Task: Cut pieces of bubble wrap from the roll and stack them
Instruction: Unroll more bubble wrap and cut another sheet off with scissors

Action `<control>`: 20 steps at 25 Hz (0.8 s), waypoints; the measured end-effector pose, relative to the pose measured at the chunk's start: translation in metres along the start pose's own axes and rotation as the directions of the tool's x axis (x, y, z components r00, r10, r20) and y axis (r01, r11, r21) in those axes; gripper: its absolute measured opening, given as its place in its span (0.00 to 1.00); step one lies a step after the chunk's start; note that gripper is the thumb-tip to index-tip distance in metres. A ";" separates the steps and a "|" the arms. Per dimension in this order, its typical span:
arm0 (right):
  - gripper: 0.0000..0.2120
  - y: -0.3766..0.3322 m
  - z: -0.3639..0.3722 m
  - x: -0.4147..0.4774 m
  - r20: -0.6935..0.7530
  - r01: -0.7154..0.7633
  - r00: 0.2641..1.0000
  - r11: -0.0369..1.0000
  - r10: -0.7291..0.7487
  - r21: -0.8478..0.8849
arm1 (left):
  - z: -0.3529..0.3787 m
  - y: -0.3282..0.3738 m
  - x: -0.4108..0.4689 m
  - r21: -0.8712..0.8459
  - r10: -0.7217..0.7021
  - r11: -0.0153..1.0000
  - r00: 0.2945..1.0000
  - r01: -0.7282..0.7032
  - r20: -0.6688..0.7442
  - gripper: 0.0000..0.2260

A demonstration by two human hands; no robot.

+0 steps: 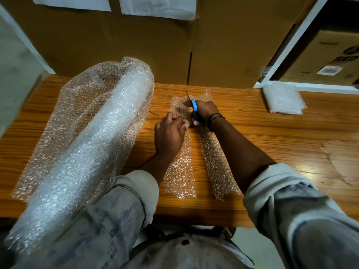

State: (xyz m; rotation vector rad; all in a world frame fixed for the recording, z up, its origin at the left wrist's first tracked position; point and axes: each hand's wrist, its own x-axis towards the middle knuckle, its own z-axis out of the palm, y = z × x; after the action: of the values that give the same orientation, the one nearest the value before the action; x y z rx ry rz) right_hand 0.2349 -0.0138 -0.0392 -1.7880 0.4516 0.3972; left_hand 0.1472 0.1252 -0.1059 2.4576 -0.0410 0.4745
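1. A sheet of bubble wrap (180,177) lay flat on the wooden tabletop (272,133) in front of the person. It was split lengthways into two strips for most of its run, and the cut looked close to the far end.
2. The right hand (206,111) was closed round the blue handles of the scissors (194,111), with the blades pointing away over the far part of the sheet.
3. The left hand (170,133) pinched the left strip at the cut, just beside the scissors, with its fingers curled onto the film.
4. The roll (101,133) lay slantwise on the left of the tabletop, with loose wrap spread around it.
5. A stack (283,98) of cut pieces sat well apart at the far right, beside a white shelf frame.
6. The wrap looked very light, soft and floppy, and likely to bunch or slide ahead of the blades. It probably needed holding taut close to the cut.
7. A finished strip could probably be lifted by an edge or corner with a gentle pinch, since a hard squeeze might pop the bubbles.
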 end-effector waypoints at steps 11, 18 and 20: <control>0.24 -0.005 -0.019 0.005 -0.154 0.065 0.984 0.985 -0.091 -0.163 | 0.000 -0.003 0.003 0.072 -0.005 0.997 1.000 0.006 -0.007 0.07; 0.13 0.045 -0.066 -0.054 -0.306 0.196 0.865 0.829 -0.398 -0.524 | -0.001 0.001 0.007 0.135 0.039 0.990 0.999 -0.041 0.018 0.06; 0.12 0.063 -0.080 -0.074 -0.313 0.159 0.835 0.741 -0.454 -0.652 | -0.001 0.001 0.008 0.143 0.039 0.989 0.999 -0.042 0.024 0.06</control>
State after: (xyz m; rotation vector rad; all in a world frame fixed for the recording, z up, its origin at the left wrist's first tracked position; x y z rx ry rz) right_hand 0.1419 -0.0992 -0.0348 -2.5641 0.3434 -0.1679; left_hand 0.1543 0.1262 -0.1018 2.6072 -0.0675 0.4834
